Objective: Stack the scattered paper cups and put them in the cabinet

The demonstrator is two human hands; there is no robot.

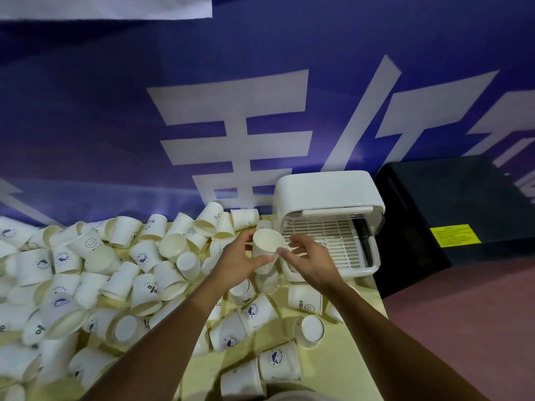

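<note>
- Head view: the left grip (pixel 240 260) curls round a white paper cup (pixel 267 244), mouth up, held above the pale yellow surface (pixel 350 360).
- The right grip (pixel 312 263) sits at that cup's 3 o'clock with its thumb at the rim; blur hides whether it pinches.
- A white plastic cabinet (pixel 327 192) with a slatted tray stands open, just beside the held cup at 3 o'clock.
- Scattered white paper cups (pixel 115 273) lie heaped from 9 to 6 o'clock of the held cup.
- A black box (pixel 448 209) stands at the cabinet's 3 o'clock.
</note>
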